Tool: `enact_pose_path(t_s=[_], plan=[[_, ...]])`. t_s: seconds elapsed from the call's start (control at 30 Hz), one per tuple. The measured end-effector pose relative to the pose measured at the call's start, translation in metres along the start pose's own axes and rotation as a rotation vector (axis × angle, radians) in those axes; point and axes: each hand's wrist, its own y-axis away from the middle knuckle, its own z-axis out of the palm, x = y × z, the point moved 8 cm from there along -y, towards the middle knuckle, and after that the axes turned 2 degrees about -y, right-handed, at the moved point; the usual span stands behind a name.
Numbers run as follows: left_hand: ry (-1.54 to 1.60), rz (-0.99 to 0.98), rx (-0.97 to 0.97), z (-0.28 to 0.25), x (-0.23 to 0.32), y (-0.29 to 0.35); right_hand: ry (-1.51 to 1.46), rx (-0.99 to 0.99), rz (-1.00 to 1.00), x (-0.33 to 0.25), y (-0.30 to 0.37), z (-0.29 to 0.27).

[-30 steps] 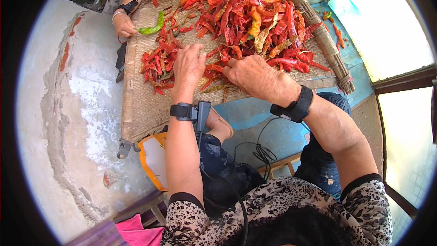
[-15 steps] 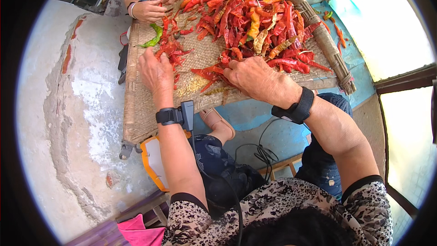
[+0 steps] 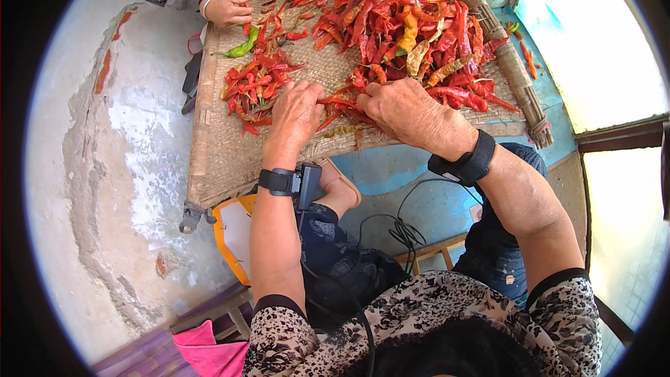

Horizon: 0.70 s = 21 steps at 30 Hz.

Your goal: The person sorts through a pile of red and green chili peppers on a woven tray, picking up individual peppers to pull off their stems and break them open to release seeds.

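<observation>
Dried red chili peppers (image 3: 342,103) lie between my two hands near the front edge of a woven mat tray (image 3: 234,160). My right hand (image 3: 405,113) is closed on one end of them, fingers pinched together. At their other end is my left hand (image 3: 296,110), its fingers curled and pinching at a red pepper's tip; the exact grip is partly hidden. Left of my left hand spreads a small heap of torn red pepper pieces (image 3: 262,85). Beyond my right hand rises a large pile of wrinkled red, orange and yellowish chili peppers (image 3: 419,35).
Across the tray, another person's hands (image 3: 229,11) handle a red pepper near a green chili pepper (image 3: 244,43). A rolled rim (image 3: 513,63) bounds the tray's right side. More peppers (image 3: 527,56) lie on the blue surface beyond. A black cable (image 3: 405,234) hangs below.
My left hand has moved right, from the small heap to the peppers by my right hand. The view has shifted slightly. The other person's hand has lifted a red pepper.
</observation>
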Motion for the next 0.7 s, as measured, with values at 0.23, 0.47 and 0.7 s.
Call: enact_pose_path(t_s=[0.23,0.47,0.7], plan=[[0.153,-0.076,0.095,-0.020,-0.013,0.008,0.028,0.086,0.003,0.002,0.002,-0.006],[0.367,-0.192,0.185,-0.028,-0.032,0.011,0.030,0.085,0.006,0.003,0.003,-0.009],[-0.425,-0.181,0.808,-0.098,-0.047,0.038,0.007,0.055,0.019,0.011,0.003,-0.006]])
